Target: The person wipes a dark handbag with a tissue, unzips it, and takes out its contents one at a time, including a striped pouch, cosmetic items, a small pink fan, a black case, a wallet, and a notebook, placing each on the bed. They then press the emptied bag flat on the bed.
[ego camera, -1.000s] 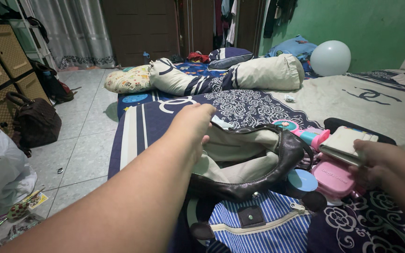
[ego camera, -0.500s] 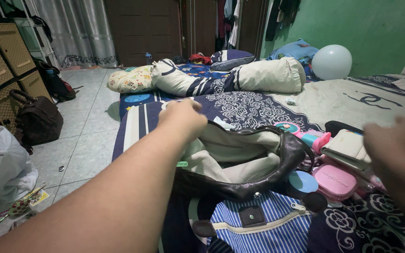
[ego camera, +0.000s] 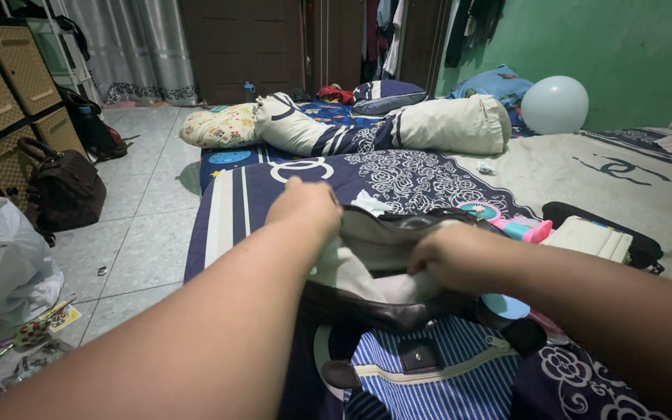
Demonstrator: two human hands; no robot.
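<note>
**Both hands at the open bag**

On the bed [ego camera: 445, 175], we note one dark bag [ego camera: 383, 311] lying open, pale lining showing. Left hand [ego camera: 305, 208] closed on its far rim; right hand [ego camera: 449, 257] pressed into the mouth, fingers hidden, grip unclear. One striped bag [ego camera: 437, 381] lies nearer. Contents unseen; one pink item [ego camera: 519, 228] remains outside.

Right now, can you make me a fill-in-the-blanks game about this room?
1. Both hands, left and right, are at an open brown ____.
2. The balloon by the green wall is ____.
3. The bag nearest the camera has blue and white ____.

Missing words: bag; white; stripes
</note>
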